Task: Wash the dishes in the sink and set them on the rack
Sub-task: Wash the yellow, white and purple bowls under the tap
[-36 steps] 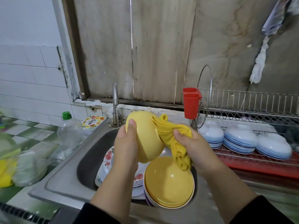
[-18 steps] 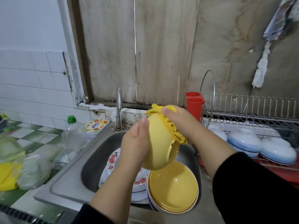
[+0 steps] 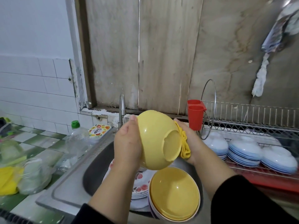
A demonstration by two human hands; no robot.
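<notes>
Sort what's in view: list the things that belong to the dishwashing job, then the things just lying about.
Job:
left hand holding yellow bowl
right hand with yellow cloth
yellow bowls and floral plates in sink
rack

Lying about:
plastic bottle
red cup holder
glass lid

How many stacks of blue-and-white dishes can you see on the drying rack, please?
3 stacks sit side by side on the drying rack: the left stack, the middle stack and the right stack. More may lie beyond the picture's right edge.
</notes>
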